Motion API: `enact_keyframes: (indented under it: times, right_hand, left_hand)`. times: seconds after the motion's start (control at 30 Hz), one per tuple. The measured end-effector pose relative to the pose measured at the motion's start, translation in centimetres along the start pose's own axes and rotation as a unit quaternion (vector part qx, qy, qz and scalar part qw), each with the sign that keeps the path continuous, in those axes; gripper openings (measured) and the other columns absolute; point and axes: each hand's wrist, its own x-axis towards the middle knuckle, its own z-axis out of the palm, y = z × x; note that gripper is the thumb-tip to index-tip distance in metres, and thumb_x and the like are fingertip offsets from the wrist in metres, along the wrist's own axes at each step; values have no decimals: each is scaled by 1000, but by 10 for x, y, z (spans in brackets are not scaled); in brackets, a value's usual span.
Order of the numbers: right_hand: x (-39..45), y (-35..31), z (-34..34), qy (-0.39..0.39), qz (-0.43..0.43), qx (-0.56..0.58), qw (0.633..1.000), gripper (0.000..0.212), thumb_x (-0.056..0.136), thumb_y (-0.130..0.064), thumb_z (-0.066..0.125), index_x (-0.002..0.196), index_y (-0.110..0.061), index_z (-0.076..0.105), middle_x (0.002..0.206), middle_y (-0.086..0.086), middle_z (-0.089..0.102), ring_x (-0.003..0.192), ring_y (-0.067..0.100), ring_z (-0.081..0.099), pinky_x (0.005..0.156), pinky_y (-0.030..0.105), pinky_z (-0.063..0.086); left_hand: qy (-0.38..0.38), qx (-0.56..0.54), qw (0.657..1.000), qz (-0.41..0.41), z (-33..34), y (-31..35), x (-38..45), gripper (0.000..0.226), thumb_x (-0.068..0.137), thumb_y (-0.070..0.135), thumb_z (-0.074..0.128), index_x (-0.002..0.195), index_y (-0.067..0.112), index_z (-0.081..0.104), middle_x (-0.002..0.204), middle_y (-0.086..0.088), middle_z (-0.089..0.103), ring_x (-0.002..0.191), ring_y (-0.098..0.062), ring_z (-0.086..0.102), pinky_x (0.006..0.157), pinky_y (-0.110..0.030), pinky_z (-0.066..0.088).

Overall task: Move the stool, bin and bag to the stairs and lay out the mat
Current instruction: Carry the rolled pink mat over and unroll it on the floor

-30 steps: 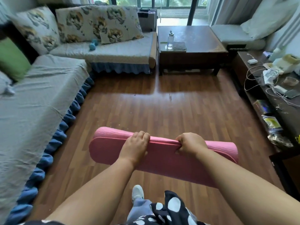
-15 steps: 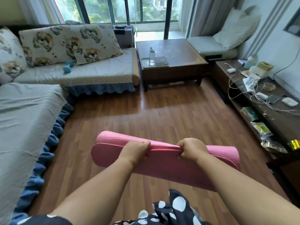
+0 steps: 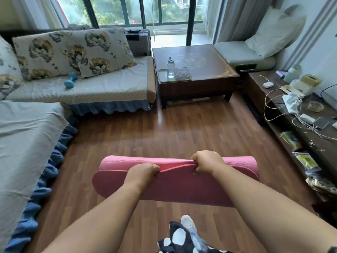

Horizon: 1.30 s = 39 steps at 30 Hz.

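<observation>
A pink rolled mat (image 3: 175, 185) hangs crosswise in front of me, above the wooden floor (image 3: 182, 128). My left hand (image 3: 142, 173) grips its loose upper edge left of the middle. My right hand (image 3: 207, 162) grips the same edge right of the middle, slightly higher. The edge is pulled up a little from the roll between the two hands. The stool, bin, bag and stairs are out of view.
A grey-covered sofa (image 3: 27, 143) runs along the left and another (image 3: 91, 88) along the back. A dark low table (image 3: 209, 70) with a bottle (image 3: 170, 67) stands at the back. A cluttered low cabinet (image 3: 300, 115) lines the right wall. My shoe (image 3: 188, 224) is below the mat.
The view has lifted and I have moved forward into the room. The mat has levelled out, with its right end raised. Both hands keep their grip on the edge.
</observation>
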Motion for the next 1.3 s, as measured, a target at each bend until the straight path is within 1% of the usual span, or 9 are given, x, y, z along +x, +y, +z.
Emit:
enact_keyframes:
  times: [0.1, 0.23, 0.4, 0.53, 0.67, 0.77, 1.07, 1.2, 1.3]
  right_hand:
    - [50, 21, -43, 13, -7, -1, 1000, 45, 73, -40, 76, 114, -32, 62, 120, -5, 66, 118, 21, 57, 91, 38, 40]
    - [85, 48, -78, 14, -39, -52, 998, 87, 63, -48, 78, 141, -39, 41, 150, -12, 41, 139, 21, 36, 107, 46, 33]
    - [106, 76, -55, -6, -18, -28, 999, 22, 82, -23, 60, 102, -24, 70, 106, 5, 71, 96, 28, 66, 72, 28, 44]
    - [110, 87, -32, -33, 8, 30, 999, 20, 84, -17, 56, 97, -28, 67, 93, 1, 64, 80, 25, 56, 63, 23, 36]
    - [108, 86, -17, -57, -33, -9, 998, 29, 76, -14, 55, 94, -32, 68, 104, 3, 69, 92, 28, 64, 71, 27, 36]
    - [99, 89, -3, -39, -59, -27, 997, 20, 71, -12, 55, 86, -21, 65, 93, 5, 68, 92, 31, 65, 65, 28, 36]
    - [48, 77, 13, -75, -20, 5, 997, 31, 70, -12, 54, 94, -24, 71, 98, 1, 70, 93, 28, 65, 69, 26, 41]
    - [3, 59, 26, -41, -4, 7, 999, 15, 66, -12, 52, 71, -25, 58, 86, -1, 61, 81, 27, 55, 69, 29, 38]
    - [-36, 50, 39, 39, -6, -3, 999, 12, 71, -16, 55, 73, -28, 56, 83, -1, 60, 76, 24, 50, 63, 28, 34]
  left_hand:
    - [48, -20, 998, -22, -23, -1, 44, 6, 85, 25, 54, 86, 22, 58, 102, 2, 63, 93, -27, 62, 67, -30, 40]
    - [110, -27, 992, -46, -45, 5, 83, 8, 85, 24, 53, 88, 23, 60, 96, 3, 64, 87, -26, 62, 62, -30, 36]
    - [89, -25, 994, -54, -39, 22, 107, 12, 84, 24, 54, 92, 25, 64, 95, 4, 68, 86, -23, 62, 62, -30, 36]
    - [24, -40, 997, -68, -35, 26, 115, 18, 81, 21, 56, 95, 29, 63, 97, 6, 66, 92, -23, 62, 66, -29, 34]
    - [-10, -51, 996, -79, -30, 25, 117, 12, 80, 24, 57, 91, 26, 63, 96, -1, 67, 93, -25, 61, 65, -29, 30]
    - [-50, -54, 994, -78, -19, 22, 119, 12, 79, 25, 58, 90, 22, 63, 96, -3, 68, 93, -27, 61, 64, -27, 31]
    - [-184, -133, 972, -60, 4, 28, 79, 20, 78, 22, 60, 94, 16, 69, 89, -8, 67, 88, -26, 62, 67, -22, 37]
    - [-187, -112, 975, -47, 16, 30, 41, 27, 81, 15, 54, 103, 20, 67, 104, -8, 67, 101, -28, 62, 76, -25, 42]
    - [-158, -59, 984, -63, 26, 23, 7, 26, 81, 17, 53, 101, 26, 67, 106, -5, 67, 100, -27, 64, 78, -28, 45]
